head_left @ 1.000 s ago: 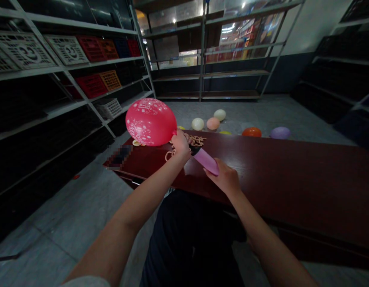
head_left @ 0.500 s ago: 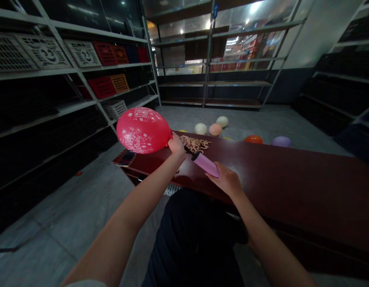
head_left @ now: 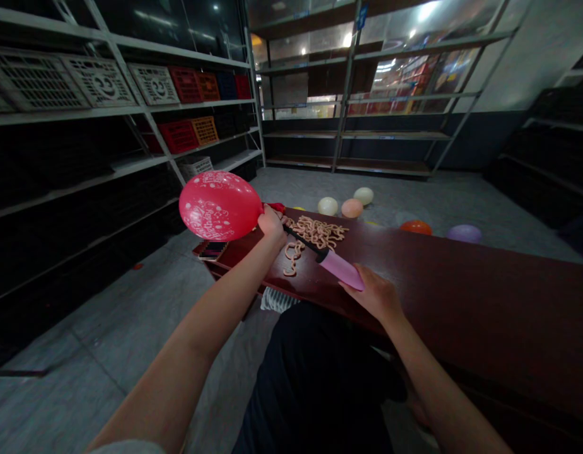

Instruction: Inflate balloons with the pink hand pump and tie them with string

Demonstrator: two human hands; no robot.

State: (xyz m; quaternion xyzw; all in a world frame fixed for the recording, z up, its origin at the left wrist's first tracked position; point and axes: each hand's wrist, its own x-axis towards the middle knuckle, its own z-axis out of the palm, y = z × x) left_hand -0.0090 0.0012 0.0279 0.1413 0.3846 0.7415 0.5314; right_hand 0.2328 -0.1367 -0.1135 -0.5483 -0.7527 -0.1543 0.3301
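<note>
The left arm stretches forward over the worktop [head_left: 466, 284], its left hand [head_left: 271, 225] closed around the neck of an inflated red printed balloon [head_left: 219, 207] and the front of a pink-and-black balloon pump [head_left: 339, 269]. The right arm angles inward, its right hand [head_left: 377, 292] wrapped round the pink barrel's near end, black shaft exposed between both hands.

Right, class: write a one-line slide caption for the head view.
The left grip holds a red balloon by its neck; the right grip holds a pink pump over a dark red table.
</note>
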